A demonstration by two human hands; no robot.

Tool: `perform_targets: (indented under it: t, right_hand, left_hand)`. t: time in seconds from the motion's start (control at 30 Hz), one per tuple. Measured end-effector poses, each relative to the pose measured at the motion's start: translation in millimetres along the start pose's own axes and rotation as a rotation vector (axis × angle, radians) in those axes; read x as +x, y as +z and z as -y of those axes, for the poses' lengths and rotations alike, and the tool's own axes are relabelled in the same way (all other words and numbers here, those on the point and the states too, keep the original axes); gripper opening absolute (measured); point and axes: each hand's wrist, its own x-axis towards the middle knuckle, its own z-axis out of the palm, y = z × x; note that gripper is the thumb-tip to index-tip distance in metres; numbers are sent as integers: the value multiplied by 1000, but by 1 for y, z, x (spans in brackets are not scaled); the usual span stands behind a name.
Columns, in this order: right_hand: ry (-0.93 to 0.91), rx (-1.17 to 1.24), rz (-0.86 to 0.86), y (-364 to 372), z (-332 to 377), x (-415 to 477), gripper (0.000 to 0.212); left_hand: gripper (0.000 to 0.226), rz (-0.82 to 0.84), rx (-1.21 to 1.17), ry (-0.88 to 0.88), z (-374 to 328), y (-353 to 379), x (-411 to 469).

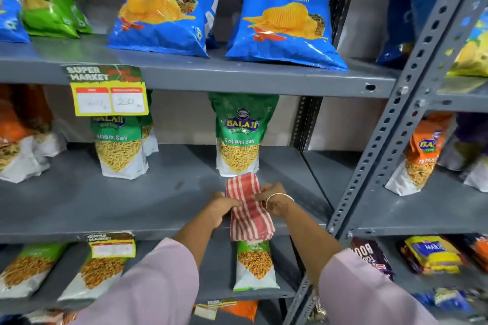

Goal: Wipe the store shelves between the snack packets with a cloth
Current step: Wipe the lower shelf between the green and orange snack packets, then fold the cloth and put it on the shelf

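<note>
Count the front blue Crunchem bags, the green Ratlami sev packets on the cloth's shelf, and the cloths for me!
Blue crinkly plastic Crunchem bags in front: 2
Green-and-white Ratlami sev packets: 3, one peeking from behind another
Red-and-white striped cloth: 1
Total: 6

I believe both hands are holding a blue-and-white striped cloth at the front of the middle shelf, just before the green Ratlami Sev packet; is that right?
Not quite: the cloth is red-and-white striped, not blue-and-white, as the head view shows. The rest holds: the left hand and right hand both hold it at the front of the middle shelf, just before the green Ratlami Sev packet.
</note>
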Motion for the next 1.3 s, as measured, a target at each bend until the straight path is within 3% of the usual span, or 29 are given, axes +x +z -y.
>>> perform_targets:
  t: [0.13, 0.2, 0.47, 0.6, 0.7, 0.8, 0.87, 0.97, 1.1, 1.2, 1.23, 1.3]
  right_hand:
    - [-92, 108, 49, 24, 32, -38, 12]
    - [-130, 51, 56, 39, 53, -58, 14]
    - [-287, -198, 387, 74, 185, -148, 27]
    - [-370, -153, 466, 84, 252, -184, 26]
    - [-497, -51, 439, 100, 298, -181, 27]
    - [-565, 22, 306, 128, 343, -164, 21]
    - [-546, 70, 249, 148, 364, -150, 13]
    - [-518, 81, 110, 178, 387, -117, 21]
    - [-470, -16, -99, 204, 393, -63, 16]
    - [-475, -498, -297, 217, 388, -54, 23]
    - [-508, -593, -381, 221, 385, -47, 33]
    - [-552, -618, -426, 229, 379, -42, 38]
  left_hand:
    - [20, 134, -113, 118, -12, -46, -19]
    - [21, 201, -75, 202, -20, -78, -37]
    - [37, 382, 107, 565, -103, -202, -146]
    - [31, 431, 112, 708, -152, -247, -196]
    - [18, 346, 26, 745, -194, -278, -207]
    - [10, 191, -74, 727, -238, -310, -191]
    - [12, 106, -132, 682, -259, -328, -169]
    - [14, -17, -139, 638, -280, -353, -134]
    - [25, -182, -64, 535, -279, -367, -94]
    - [22, -333, 29, 502, -270, -364, -78]
    - [21, -394, 134, 493, -267, -362, -76]
    - [46, -510, 397, 436, -263, -360, -72]
